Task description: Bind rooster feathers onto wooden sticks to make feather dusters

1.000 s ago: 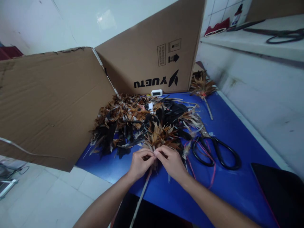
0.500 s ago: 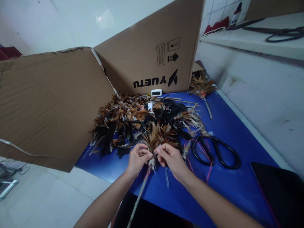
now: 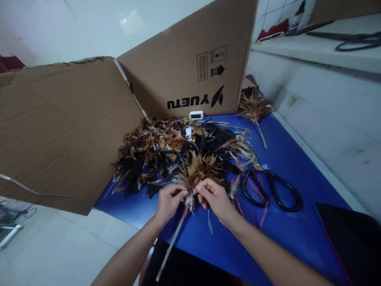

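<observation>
Left hand & right hand pinching feather duster at its bound neck, brown-tan plumes fanned above, thin stick w/ red thread below, over blue table, feather pile behind, black scissors to right.

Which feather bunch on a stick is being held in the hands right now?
The near one, pinched by left hand and right hand. The other bunch lies untouched beside the cardboard box.
</observation>
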### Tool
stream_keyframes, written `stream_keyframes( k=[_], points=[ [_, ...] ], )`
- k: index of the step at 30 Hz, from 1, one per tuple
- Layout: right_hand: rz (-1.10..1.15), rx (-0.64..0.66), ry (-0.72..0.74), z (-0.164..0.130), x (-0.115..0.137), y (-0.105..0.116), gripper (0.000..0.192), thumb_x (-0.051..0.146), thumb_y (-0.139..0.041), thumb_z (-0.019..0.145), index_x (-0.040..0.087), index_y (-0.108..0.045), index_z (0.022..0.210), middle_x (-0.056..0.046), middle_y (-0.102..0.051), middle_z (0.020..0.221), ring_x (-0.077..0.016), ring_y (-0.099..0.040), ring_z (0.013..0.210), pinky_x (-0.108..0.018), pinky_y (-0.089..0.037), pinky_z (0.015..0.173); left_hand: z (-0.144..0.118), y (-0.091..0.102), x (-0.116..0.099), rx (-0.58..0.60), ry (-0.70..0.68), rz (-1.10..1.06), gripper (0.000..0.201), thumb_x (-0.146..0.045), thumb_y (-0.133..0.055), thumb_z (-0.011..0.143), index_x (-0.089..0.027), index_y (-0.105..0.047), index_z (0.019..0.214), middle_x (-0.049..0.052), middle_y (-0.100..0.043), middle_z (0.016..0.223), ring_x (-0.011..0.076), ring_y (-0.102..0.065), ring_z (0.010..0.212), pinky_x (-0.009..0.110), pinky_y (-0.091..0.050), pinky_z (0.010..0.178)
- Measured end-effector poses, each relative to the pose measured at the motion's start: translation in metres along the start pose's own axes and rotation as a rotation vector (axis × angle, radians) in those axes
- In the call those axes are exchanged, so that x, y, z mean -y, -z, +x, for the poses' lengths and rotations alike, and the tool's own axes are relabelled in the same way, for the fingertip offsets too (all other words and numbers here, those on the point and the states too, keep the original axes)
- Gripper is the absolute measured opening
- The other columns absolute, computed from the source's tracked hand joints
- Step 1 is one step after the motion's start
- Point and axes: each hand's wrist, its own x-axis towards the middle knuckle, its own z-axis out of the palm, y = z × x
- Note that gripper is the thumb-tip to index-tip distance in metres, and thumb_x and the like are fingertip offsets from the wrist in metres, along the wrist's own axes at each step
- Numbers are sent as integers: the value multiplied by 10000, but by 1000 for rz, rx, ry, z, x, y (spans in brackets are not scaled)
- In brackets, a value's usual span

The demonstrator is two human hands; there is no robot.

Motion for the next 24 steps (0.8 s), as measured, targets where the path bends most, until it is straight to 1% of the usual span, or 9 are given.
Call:
stream_keyframes(
  k=[3,7,10,12,15,18,21,24],
  points=[
    [-21,-8,4,1,-1,1,231,371,-537,799,174,-517,680,53,-509,488,-64,-427,371,-191,-332,374,1,2,0,32,-119,56,99,-238,-636,737,-144,-657,713,9,-607,665,78,-531,515,199,-431,524],
    [-2,-20,-3,2,-1,2,233,370,-545,796,171,-517,679,54,-505,477,-66,-426,374,-192,-330,375,6,2,-2,103,-198,-52,113,-241,-632,748,-134,-624,714,32,-631,758,65,-519,490,199,-442,478],
    [43,-16,-8,2,0,4,231,375,-550,797,172,-521,691,56,-499,475,-70,-428,389,-192,-332,380,10,1,-2,210,-228,-158,129,-243,-623,759,-125,-596,716,59,-660,829,41,-492,428,185,-421,416],
    [65,-10,-8,1,1,6,232,379,-548,803,174,-522,699,57,-500,480,-70,-434,398,-192,-340,389,13,-1,-1,287,-231,-198,140,-251,-605,775,-125,-574,724,69,-675,838,25,-463,380,168,-385,374],
    [79,-13,5,1,3,10,231,379,-544,810,176,-522,702,56,-510,490,-68,-439,403,-191,-348,402,19,-5,-1,372,-239,-170,145,-268,-571,805,-128,-574,765,67,-685,816,12,-432,345,154,-342,350],
    [74,-40,5,2,6,14,230,373,-547,807,179,-511,689,56,-514,489,-68,-434,396,-190,-343,396,26,-9,-3,404,-295,-56,147,-275,-564,814,-135,-605,787,52,-682,777,27,-467,397,159,-367,400],
    [55,-65,-14,3,8,18,228,374,-547,801,185,-499,683,58,-508,476,-71,-427,385,-191,-338,385,33,-14,-7,403,-380,64,139,-275,-580,805,-148,-628,778,35,-667,712,74,-561,543,178,-422,515],
    [37,-90,-22,4,9,20,222,372,-551,796,191,-484,684,57,-509,484,-74,-428,390,-191,-340,380,38,-20,-10,410,-434,105,136,-271,-578,808,-154,-629,760,30,-662,696,102,-599,643,199,-441,601]
  ],
)
